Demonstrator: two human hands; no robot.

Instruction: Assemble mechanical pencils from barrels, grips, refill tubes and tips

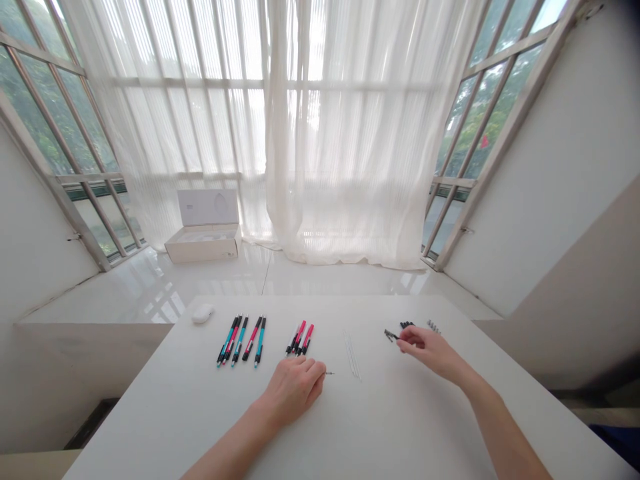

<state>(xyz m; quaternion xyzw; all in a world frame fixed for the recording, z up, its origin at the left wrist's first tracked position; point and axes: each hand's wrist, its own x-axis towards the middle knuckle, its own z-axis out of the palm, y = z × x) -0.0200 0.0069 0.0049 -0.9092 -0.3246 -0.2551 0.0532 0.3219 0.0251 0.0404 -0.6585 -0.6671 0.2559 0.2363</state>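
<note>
Left hand (pixel 299 387) closed round a thin-tipped part (pixel 329 373), tip pointing rightward; right hand (pixel 425 347) pinching a dark piece (pixel 391 335); clear rods (pixel 351 358) lie between, roughly crosswise to that tip.

An open white box (pixel 203 251) stands with its lid raised on a glossy white ledge (pixel 300 277). Behind the box hangs a sheer white curtain (pixel 360 133), spreading well to its right. Left of the box is a barred window (pixel 60 127), far right of it another window (pixel 480 113), greenery outside both. In front of the box lies a small rounded white case (pixel 203 313)
</note>
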